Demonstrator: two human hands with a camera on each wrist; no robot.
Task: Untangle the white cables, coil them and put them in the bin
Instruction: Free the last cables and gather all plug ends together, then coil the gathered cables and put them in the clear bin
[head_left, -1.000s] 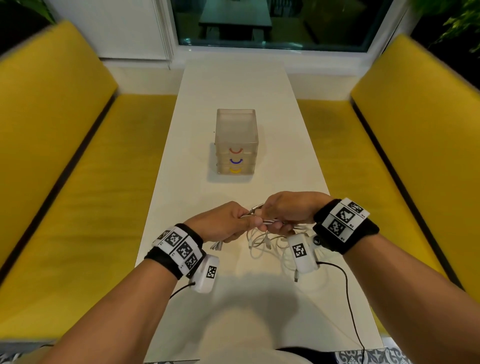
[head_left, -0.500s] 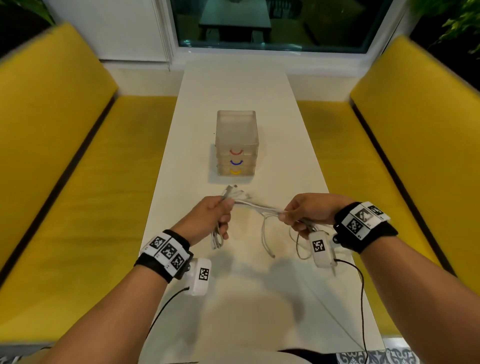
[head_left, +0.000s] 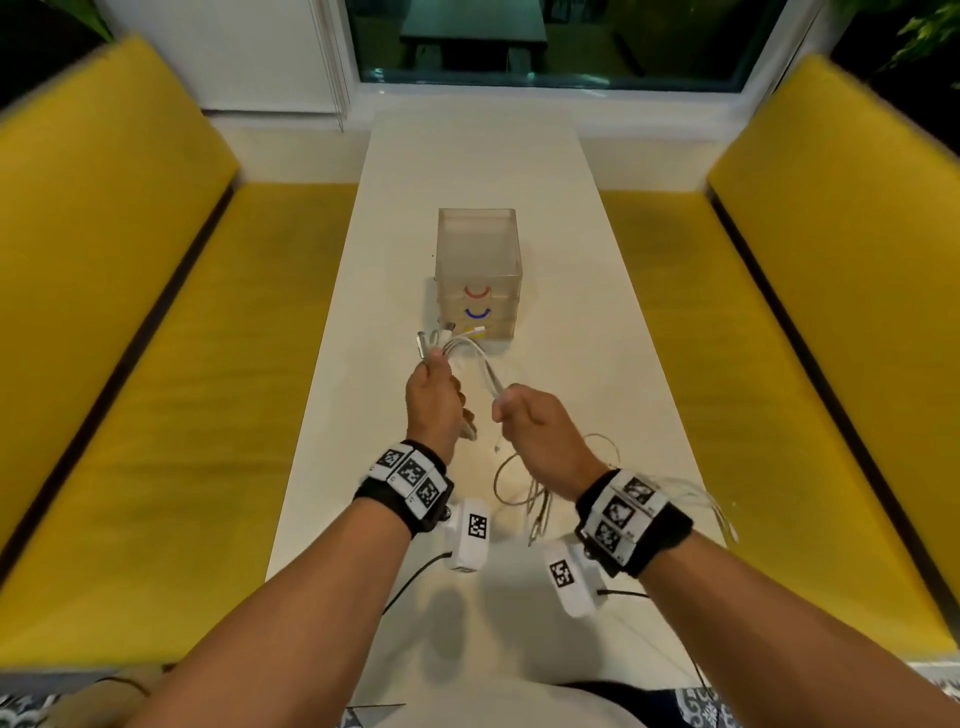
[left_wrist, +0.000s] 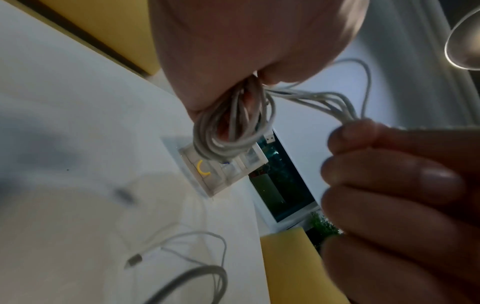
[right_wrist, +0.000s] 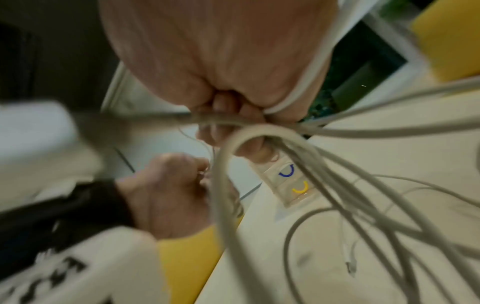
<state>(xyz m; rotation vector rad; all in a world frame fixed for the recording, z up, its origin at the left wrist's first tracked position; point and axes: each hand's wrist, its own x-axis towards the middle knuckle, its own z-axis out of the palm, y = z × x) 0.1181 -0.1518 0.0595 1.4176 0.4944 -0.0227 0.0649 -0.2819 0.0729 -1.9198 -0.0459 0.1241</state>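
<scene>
Several white cables (head_left: 480, 364) run between my two hands above the white table (head_left: 597, 338). My left hand (head_left: 434, 397) grips a looped bunch of them (left_wrist: 233, 131), with the plug ends (head_left: 434, 340) sticking out above the fist. A short way to the right, my right hand (head_left: 530, 423) holds the same strands (right_wrist: 259, 127) in a fist. Loose cable loops (head_left: 524, 491) trail from it under the right wrist down to the table. The clear stacked bin (head_left: 478, 270), with red, blue and yellow handles, stands just beyond the hands.
Yellow bench seats (head_left: 182, 364) run along both long sides of the narrow table. A window (head_left: 545, 41) lies at the far end. Thin black leads (head_left: 415, 577) hang from the wrist cameras near the table's near edge.
Both hands have lifted and moved away from me toward the bin. They spread apart half a second ago and are now closer together again. The plug ends now point up near the bin.
</scene>
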